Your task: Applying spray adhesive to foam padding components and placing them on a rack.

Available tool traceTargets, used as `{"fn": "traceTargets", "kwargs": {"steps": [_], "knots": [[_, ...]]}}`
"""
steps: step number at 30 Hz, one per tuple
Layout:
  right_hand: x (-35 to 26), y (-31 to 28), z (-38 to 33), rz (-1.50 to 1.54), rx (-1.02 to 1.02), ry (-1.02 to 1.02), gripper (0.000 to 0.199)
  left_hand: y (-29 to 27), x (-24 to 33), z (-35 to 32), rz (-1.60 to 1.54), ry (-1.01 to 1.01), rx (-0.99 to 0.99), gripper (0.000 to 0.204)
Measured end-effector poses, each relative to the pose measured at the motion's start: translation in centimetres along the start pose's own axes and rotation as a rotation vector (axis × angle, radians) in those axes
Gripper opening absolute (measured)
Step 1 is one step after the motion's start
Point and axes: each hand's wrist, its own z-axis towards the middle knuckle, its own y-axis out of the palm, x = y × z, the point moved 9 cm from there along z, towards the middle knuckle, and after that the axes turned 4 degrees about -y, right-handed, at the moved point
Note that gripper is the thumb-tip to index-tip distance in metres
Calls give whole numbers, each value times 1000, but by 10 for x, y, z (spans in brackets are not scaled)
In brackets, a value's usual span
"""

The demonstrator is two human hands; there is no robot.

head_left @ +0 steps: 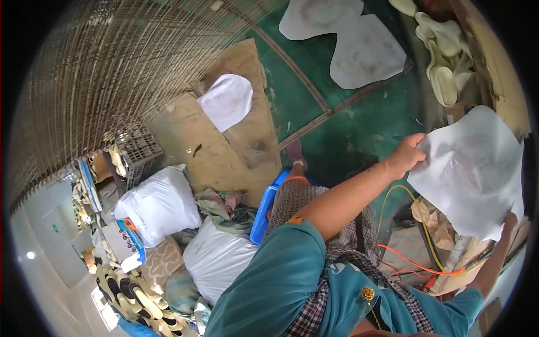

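A white, curved-edge sheet [471,163], perhaps fabric or thin foam, hangs between my hands at the right, with a greyish, shiny patch at its middle. My left hand [409,155] pinches its left edge, thumb on top, at the end of an outstretched arm. Lower down, my right hand [508,223] grips the sheet's bottom right edge; its fingers are partly hidden. Two similar white sheets [365,53] [320,17] with grey smudges lie on the green floor beyond. A smaller white piece [227,101] rests on flattened cardboard [196,151].
Rows of thin rods [123,62] rise at the far left. White sacks [160,202], a plastic crate [140,149] and a blue bin [269,205] stand at left. Pale shoe-shaped pieces [443,78] are piled at far right. Orange and yellow hoses [410,258] run below the held sheet.
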Motion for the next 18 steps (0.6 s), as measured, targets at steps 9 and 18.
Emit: {"fn": "traceTargets", "kwargs": {"steps": [9, 18], "knots": [[-232, 202, -197, 509, -56, -258, 11, -205, 110, -115, 30, 67, 330, 60], [-376, 610, -397, 637, -640, -150, 7, -531, 175, -344, 376, 44, 960, 59]]}}
